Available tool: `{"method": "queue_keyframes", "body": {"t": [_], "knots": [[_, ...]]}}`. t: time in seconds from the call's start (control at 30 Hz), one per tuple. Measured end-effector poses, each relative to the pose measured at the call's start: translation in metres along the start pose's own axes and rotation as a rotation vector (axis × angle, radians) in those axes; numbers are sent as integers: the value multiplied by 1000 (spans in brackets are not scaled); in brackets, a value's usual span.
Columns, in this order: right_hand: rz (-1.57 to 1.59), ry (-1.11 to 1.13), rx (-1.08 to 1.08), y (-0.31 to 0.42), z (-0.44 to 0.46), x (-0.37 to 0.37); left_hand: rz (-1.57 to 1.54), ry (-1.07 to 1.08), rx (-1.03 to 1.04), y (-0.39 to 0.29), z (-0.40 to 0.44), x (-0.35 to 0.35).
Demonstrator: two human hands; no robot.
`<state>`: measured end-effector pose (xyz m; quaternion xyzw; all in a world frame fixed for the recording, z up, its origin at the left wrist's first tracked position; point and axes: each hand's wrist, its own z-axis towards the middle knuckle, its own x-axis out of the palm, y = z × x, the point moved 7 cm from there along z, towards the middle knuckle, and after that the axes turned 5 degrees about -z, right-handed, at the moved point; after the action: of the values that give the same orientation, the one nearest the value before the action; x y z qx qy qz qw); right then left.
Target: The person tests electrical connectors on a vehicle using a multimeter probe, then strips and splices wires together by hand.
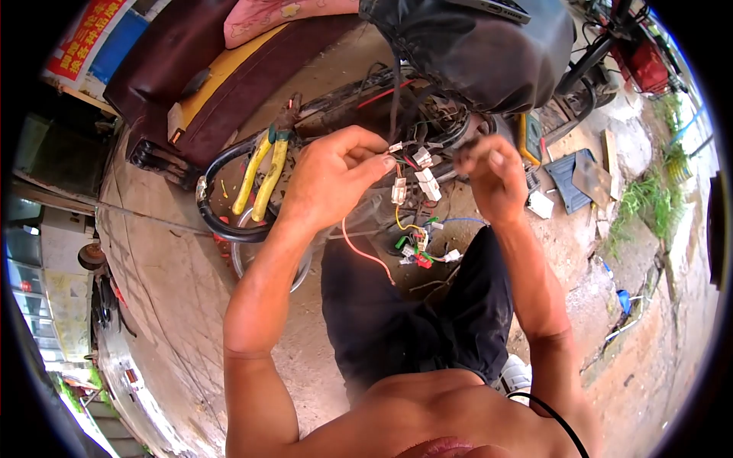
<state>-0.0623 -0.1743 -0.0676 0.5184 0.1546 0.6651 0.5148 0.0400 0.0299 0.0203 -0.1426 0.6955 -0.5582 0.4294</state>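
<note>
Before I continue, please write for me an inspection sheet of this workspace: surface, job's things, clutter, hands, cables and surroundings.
Surface: dirty ground.
Job's things: white plugs on thin wires.
Clutter: yellow-handled pliers beside the left forearm; meter beyond the right hand.
Hands: left hand pinches a small plug; right hand has curled fingers, grip unclear.
Cables: pink wire hangs loose; blue wire near the right knee.
Surroundings: dark red sofa ahead, grass at right.

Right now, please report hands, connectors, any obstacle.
Left hand apparently pinching small white connector. Right hand near, grip unclear. More white connectors between hands. Possible obstacle: yellow-handled pliers by left hand.
</note>
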Motion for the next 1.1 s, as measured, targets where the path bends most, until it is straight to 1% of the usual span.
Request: {"method": "queue_keyframes", "body": {"t": [0.17, 0.3, 0.43, 0.47, 0.5, 0.57, 0.63, 0.73, 0.9, 1.0, 1.1], "knots": [[114, -223, 144, -45, -61, -48, -41, -14, 18, 1, -1, 1], [105, -385, 310, -76, -102, -73, -50, -13, 22, 1, -1, 2], [130, -442, 374, -94, -128, -95, -84, -25, 31, 3, -1, 2], [171, -460, 353, -102, -135, -108, -97, -19, 61, 3, -1, 2], [192, -487, 336, -104, -139, -113, -85, -25, 97, 3, 0, 2], [249, -603, 398, -99, -143, -115, -70, -37, 67, 2, -1, 1], [264, -561, 439, -98, -143, -118, -100, -36, 112, 0, -2, 1], [287, -590, 473, -101, -148, -121, -102, -26, 119, 0, -1, 1], [325, -605, 515, -112, -162, -122, -70, -28, 81, -1, -1, 1], [394, -677, 530, -117, -172, -128, -43, -49, 73, -2, -1, 1], [260, -681, 610, -113, -179, -119, -35, -59, 54, -1, -2, 0]]}}
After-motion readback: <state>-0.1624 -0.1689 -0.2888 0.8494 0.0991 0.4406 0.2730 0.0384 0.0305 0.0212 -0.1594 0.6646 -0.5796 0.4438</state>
